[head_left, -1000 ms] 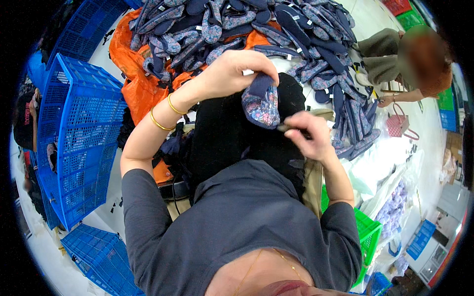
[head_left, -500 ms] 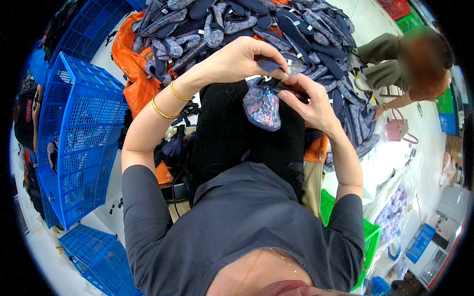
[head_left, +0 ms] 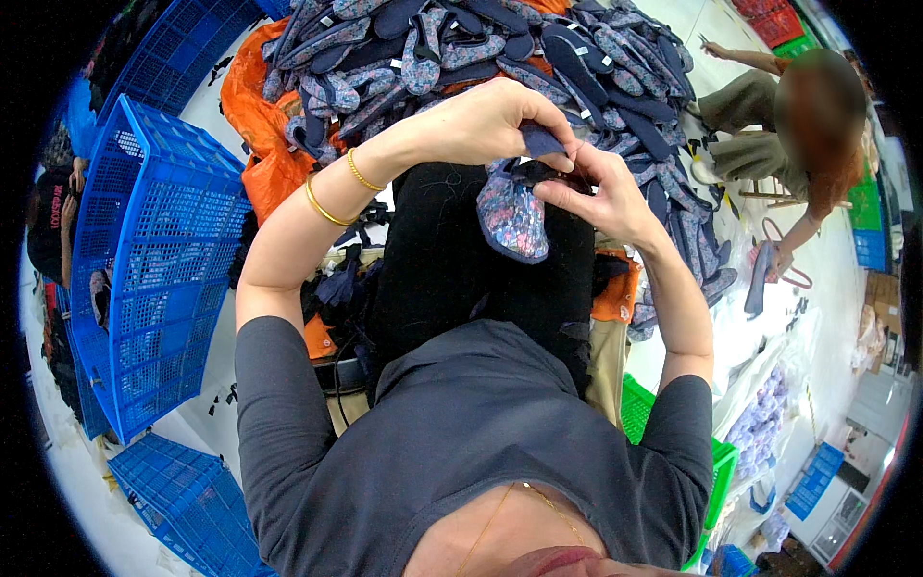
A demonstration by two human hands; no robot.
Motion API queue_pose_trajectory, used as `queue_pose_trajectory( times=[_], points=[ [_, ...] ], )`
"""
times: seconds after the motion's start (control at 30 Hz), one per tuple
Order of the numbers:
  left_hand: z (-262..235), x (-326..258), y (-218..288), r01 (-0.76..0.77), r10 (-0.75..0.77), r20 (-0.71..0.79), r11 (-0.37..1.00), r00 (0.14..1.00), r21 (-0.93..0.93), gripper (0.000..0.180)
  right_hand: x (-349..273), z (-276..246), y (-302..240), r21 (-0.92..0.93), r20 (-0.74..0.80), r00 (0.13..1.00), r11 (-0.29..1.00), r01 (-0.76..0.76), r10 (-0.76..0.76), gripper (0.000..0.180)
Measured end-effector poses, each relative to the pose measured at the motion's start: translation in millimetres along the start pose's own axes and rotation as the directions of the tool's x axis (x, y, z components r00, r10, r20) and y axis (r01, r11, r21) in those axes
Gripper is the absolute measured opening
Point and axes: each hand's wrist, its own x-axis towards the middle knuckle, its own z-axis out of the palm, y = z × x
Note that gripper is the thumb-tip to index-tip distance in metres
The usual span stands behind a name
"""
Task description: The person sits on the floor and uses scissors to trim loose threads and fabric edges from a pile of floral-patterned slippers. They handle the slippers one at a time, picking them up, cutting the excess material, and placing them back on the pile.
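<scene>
A slipper (head_left: 514, 216) with a shiny floral upper and dark navy edging hangs toe-down between my hands, over my dark-clad lap. My left hand (head_left: 514, 120), with two gold bangles on its forearm, bends over the top and pinches the navy heel end. From the other side my right hand (head_left: 615, 197) closes thumb and fingers on the dark edge of the slipper's opening. Whether a small tool is also in the right fingers is hidden. Just beyond my hands lies a large heap of similar floral and navy slippers (head_left: 461, 48).
Blue plastic crates (head_left: 173, 269) stand at my left, and an orange sack (head_left: 260, 125) lies by the heap. Close on my right is a green crate (head_left: 721, 471). Another person (head_left: 817, 125) sits at the far right, a dark slipper (head_left: 762, 277) in one hand.
My hands stay nearly in place, with the slipper shifted slightly downward. At the right, the other person's hand has moved away from the heap with a dark slipper; their other arm now stretches out.
</scene>
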Motion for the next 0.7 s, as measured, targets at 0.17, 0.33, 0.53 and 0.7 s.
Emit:
queue_pose_trajectory(
  times=[0.17,0.33,0.53,0.7],
  points=[
    [-2.3,1.4,1.2,0.017,-0.021,-0.07,0.998,0.997,-0.054,0.015,-4.1,1.6,4.7,0.038,-0.069,0.997,0.999,0.027,-0.024,0.019],
    [-32.8,-16.5,-46.3,0.115,-0.02,-0.149,0.738,0.989,0.664,0.023,-26.4,-15.1,28.9,0.377,-0.189,0.959,0.917,-0.127,0.21,0.021],
    [15.2,-24.5,-2.8,0.12,-0.135,0.187,0.989,0.973,0.087,0.029,-48.5,10.0,40.8,0.527,-0.186,0.919,0.825,-0.205,0.347,0.023],
    [17.3,-43.9,0.9,0.234,-0.231,0.112,0.972,0.966,-0.006,0.028,-62.1,40.1,37.9,0.534,-0.243,0.909,0.829,-0.166,0.339,0.025]
  ],
)
